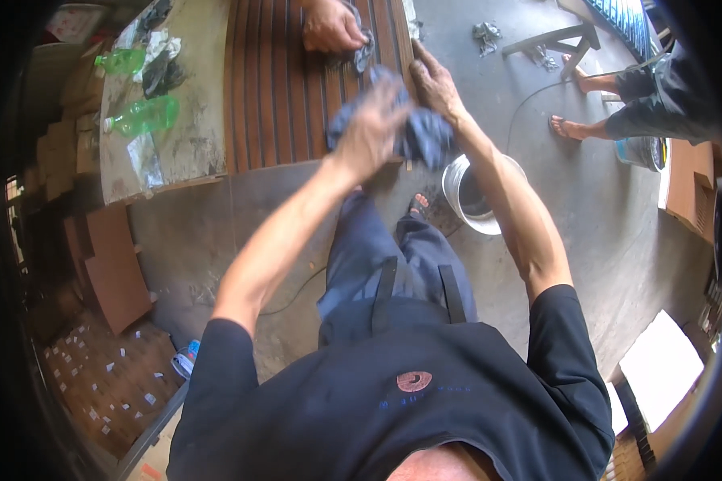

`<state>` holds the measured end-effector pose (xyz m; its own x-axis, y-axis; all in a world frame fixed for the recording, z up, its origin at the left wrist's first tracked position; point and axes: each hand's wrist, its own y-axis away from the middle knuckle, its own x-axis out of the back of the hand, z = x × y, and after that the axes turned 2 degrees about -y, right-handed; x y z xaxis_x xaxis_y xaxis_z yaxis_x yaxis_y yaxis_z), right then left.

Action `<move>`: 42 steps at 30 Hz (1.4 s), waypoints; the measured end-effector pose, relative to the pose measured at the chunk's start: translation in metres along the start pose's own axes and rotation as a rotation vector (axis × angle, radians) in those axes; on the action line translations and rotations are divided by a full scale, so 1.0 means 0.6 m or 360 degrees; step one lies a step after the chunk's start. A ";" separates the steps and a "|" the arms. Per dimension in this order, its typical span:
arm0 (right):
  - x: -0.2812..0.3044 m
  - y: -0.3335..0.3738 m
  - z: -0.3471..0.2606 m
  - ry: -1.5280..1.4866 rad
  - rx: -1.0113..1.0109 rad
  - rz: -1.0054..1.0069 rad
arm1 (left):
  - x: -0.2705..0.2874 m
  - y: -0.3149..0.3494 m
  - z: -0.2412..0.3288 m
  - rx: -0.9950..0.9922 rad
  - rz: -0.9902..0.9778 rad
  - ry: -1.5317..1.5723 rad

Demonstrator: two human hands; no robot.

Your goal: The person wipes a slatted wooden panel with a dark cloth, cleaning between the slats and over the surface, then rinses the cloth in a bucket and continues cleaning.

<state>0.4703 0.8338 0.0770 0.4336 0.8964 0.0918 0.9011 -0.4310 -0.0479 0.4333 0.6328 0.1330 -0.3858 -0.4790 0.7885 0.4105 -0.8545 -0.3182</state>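
Observation:
A brown wooden slatted panel (273,88) with dark grooves lies on the worktable in front of me. My left hand (371,132), smeared by motion, presses a crumpled blue-grey cloth (427,136) over the near right part of the slats. The loose end of that cloth hangs at the panel's right corner. My right hand (436,84) rests along the panel's right edge, its fingers stretched out and no cloth in them. Across the panel, another person's hand (330,28) holds a dark rag (364,52) against the slats.
Green plastic bottles (146,117) and crumpled wrappers lie on the pale tabletop (196,104) at the left. A white bucket (477,196) stands on the floor beneath my right forearm. At the right are another person's legs (618,112), a grey trestle (555,40) and a cable.

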 end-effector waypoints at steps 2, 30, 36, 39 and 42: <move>-0.001 0.003 -0.026 0.0035 -0.0142 -0.0117 | -0.004 0.000 -0.013 0.0100 0.0024 -0.0018; 0.036 -0.012 0.041 -0.0160 -0.0122 -0.0020 | -0.063 -0.006 0.018 0.0006 0.0210 0.0007; 0.018 0.001 0.028 0.0052 -0.0087 0.0091 | -0.040 0.054 0.045 -0.0068 0.0035 -0.0015; 0.025 -0.004 0.026 -0.0054 -0.0118 0.0006 | -0.047 -0.037 -0.015 0.0009 0.0188 -0.0091; 0.018 -0.002 -0.003 -0.0169 -0.0154 -0.0064 | -0.060 -0.068 -0.038 -0.0010 0.0444 -0.0156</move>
<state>0.4739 0.8436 0.0800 0.3991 0.9168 -0.0145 0.9160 -0.3979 0.0504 0.4118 0.6800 0.1057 -0.1771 -0.6742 0.7170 0.4841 -0.6940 -0.5329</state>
